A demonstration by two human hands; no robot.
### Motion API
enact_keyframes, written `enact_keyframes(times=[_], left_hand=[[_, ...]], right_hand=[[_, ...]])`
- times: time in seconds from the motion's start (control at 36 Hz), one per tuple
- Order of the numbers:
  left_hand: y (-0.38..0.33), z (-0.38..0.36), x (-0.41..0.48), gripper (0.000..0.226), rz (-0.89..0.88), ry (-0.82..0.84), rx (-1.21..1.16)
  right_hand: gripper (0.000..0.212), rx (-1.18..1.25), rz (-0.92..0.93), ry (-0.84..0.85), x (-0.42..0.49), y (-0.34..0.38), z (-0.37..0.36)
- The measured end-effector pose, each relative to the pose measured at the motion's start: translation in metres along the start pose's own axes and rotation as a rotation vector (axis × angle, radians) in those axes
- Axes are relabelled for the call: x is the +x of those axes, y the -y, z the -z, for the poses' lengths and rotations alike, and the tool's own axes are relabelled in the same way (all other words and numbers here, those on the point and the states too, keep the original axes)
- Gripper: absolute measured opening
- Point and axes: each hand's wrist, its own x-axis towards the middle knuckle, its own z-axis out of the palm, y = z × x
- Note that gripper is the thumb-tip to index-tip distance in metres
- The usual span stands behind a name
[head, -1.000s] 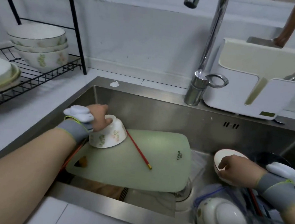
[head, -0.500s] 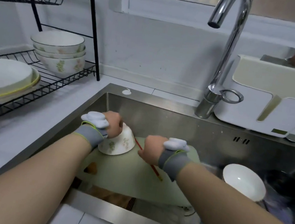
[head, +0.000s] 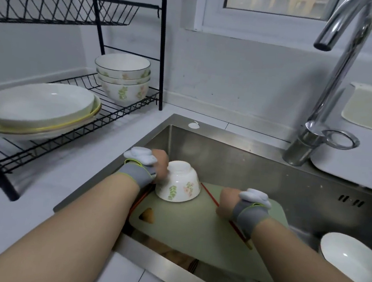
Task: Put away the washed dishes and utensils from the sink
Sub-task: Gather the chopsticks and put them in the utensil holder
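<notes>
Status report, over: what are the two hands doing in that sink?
Left hand grips upturned white floral bowl. Right hand on thin red chopstick, grip hidden. Both lie on pale green cutting board; nothing blocks them.

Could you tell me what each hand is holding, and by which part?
Left hand grips the upturned floral bowl by its left side; right hand seems to pinch the red chopstick mid-length.

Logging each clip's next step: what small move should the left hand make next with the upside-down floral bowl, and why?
Probably lift the floral bowl clear of the green cutting board and carry it left toward the rack. The left hand grips it, foot up on the board, and three matching bowls stand stacked on that rack.
</notes>
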Motion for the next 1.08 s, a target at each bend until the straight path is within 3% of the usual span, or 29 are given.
enact_keyframes(times=[0.11,0.17,0.25,0.36,0.44,0.5,0.56,0.61,0.72,0.86,0.94,1.08], left_hand=[[0.001,-0.020,0.027,0.038,-0.004,-0.035,-0.079],[-0.006,-0.016,0.018,0.044,-0.029,-0.035,-0.118],[-0.024,0.008,-0.024,0.036,-0.117,-0.071,-0.171],[-0.059,0.019,-0.050,0.024,-0.255,-0.038,-0.412],[-0.089,0.030,-0.062,0.024,-0.380,-0.008,-0.441],[-0.104,0.037,-0.067,0.026,-0.443,-0.040,-0.384],[-0.105,0.040,-0.071,0.027,-0.438,-0.065,-0.306],[-0.107,0.043,-0.070,0.028,-0.413,-0.115,-0.231],[-0.105,0.047,-0.057,0.027,-0.312,-0.200,-0.168],[-0.105,0.043,-0.048,0.027,-0.237,-0.183,-0.186],[-0.112,0.039,-0.046,0.027,-0.233,-0.170,-0.178],[-0.125,0.046,-0.042,0.024,-0.252,-0.228,-0.244]], right_hand=[[0.025,-0.084,-0.018,0.007,-0.010,-0.015,0.011],[0.034,-0.041,-0.051,0.001,-0.015,-0.026,0.016],[0.040,0.081,-0.107,0.045,-0.021,-0.044,0.020],[0.028,0.309,-0.047,-0.014,-0.036,-0.062,0.028],[0.021,0.469,0.024,-0.134,-0.052,-0.076,0.034],[0.025,0.429,0.085,-0.276,-0.069,-0.092,0.041],[0.032,0.378,0.142,-0.397,-0.087,-0.102,0.049],[0.034,0.476,0.164,-0.521,-0.108,-0.119,0.064],[0.023,0.724,0.095,-0.893,-0.130,-0.155,0.110],[0.016,0.797,-0.058,-1.327,-0.122,-0.196,0.168],[0.015,0.797,-0.151,-1.377,-0.103,-0.213,0.188],[0.015,0.777,-0.201,-1.287,-0.071,-0.216,0.190]])
